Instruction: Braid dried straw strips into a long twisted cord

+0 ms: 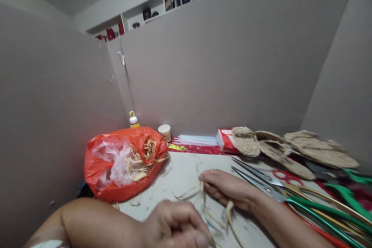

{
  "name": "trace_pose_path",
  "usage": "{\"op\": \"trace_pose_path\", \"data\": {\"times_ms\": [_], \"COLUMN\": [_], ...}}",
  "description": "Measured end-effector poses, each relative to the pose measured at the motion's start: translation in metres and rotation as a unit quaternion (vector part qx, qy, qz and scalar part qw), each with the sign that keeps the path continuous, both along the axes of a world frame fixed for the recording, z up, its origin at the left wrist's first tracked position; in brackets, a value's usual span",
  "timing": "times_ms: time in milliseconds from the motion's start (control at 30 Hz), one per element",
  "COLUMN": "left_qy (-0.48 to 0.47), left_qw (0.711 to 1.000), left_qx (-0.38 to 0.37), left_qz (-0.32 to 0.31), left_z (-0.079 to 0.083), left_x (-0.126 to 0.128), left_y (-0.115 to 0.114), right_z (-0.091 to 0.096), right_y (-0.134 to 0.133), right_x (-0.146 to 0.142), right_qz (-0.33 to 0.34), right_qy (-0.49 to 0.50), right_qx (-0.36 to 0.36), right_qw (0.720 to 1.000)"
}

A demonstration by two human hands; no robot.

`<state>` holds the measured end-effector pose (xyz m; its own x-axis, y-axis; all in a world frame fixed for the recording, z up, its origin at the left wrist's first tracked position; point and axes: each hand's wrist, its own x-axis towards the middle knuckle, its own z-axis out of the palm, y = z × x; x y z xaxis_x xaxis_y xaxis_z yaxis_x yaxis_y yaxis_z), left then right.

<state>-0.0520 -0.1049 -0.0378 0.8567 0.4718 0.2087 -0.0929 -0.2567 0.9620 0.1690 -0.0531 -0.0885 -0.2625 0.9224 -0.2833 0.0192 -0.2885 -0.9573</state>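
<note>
My right hand is closed in a pinch on pale, dry straw strands above the light tabletop. One end pokes up past the fingertips, and loose lengths trail down between my two hands. A wider curled strip hangs below the right palm. Nearer to me, my left hand is curled with its fingers pressed together at the bottom edge of the view. A bit of strand shows by its fingertips, but what lies inside the fist is partly hidden.
A red plastic bag of straw stands left. Behind are a paper cup, a yellow-capped bottle, white sticks and a red-white box. Woven straw soles, scissors and green-handled shears crowd the right. Grey partitions surround the table.
</note>
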Motion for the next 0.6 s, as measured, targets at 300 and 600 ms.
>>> {"op": "trace_pose_path", "data": {"times_ms": [300,600], "left_qy": [0.102,0.068], "left_qw": [0.982,0.991], "left_qx": [-0.141,-0.117], "left_qz": [0.07,0.011], "left_z": [0.003,0.006], "left_x": [0.01,-0.007], "left_y": [0.014,-0.015], "right_z": [0.002,0.001], "right_y": [0.002,0.002], "right_x": [0.004,0.007], "right_qz": [0.011,0.01], "right_qy": [0.029,0.036], "right_qx": [-0.026,-0.04], "right_qw": [0.999,0.999]}}
